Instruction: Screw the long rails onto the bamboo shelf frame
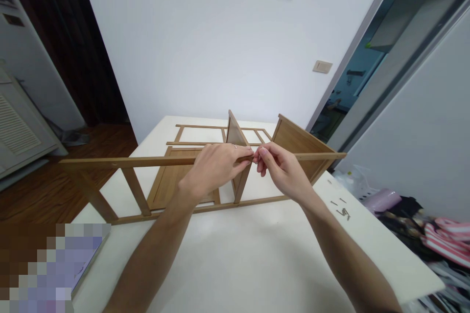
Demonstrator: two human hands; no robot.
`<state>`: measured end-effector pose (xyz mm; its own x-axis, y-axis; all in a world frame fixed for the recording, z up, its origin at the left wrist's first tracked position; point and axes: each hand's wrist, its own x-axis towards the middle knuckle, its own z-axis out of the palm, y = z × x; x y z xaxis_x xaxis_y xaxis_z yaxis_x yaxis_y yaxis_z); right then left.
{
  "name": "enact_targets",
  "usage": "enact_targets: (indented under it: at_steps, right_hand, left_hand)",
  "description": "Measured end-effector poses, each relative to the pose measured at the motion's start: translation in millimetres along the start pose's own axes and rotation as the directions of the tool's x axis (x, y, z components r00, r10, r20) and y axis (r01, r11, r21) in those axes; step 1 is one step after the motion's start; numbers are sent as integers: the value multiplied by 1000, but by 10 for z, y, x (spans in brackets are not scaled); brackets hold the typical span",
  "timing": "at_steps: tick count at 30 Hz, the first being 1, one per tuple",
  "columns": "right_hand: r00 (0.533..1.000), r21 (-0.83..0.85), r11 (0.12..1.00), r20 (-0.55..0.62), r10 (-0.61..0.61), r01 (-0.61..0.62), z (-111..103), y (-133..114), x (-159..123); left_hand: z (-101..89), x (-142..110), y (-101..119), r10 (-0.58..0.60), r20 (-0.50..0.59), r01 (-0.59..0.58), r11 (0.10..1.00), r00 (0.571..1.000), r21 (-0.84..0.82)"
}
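A wooden side frame stands on its long edge across the white table. Two wooden shelf panels join it upright: a middle panel and a right-hand panel. My left hand is wrapped over the frame's top rail, just left of the middle panel. Close beside it, my right hand pinches its fingertips together at the joint between rail and middle panel. Whatever sits in that pinch is too small and hidden to name.
Behind the standing frame lie a second ladder-like frame and a flat wooden panel. Several screws are scattered on the table's right side. Folded clothes are piled past the right edge; a pixelated object is at lower left.
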<state>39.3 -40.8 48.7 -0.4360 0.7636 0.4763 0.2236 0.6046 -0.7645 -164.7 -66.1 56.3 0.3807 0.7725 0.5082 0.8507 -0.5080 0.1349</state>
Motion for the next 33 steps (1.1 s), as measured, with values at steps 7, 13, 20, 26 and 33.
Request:
enact_targets:
  at_steps: [7,13,20,26,33]
  right_hand:
    - [993,99,995,-117,-21,33,27,-106,-291]
    - [983,177,983,-182,-19,52,-46,-17,-478]
    - [975,106,994,-219,35,-12,-210,292,-679]
    - [987,441,884,29,159,-155,-697,388,-950]
    - [902,-7,928,231,364,-373,-348,1005,-924]
  left_hand:
    - [45,-7,-21,-32,4,32,999,999,34]
    - [50,-7,-6,-30,-13,31,999,999,40]
    - [151,8,41,-38,-99,50,992,994,117]
    - [165,7,49,-35,-111,56,980,993,190]
    - [123,-81,142,77,-312,-48,994,947,100]
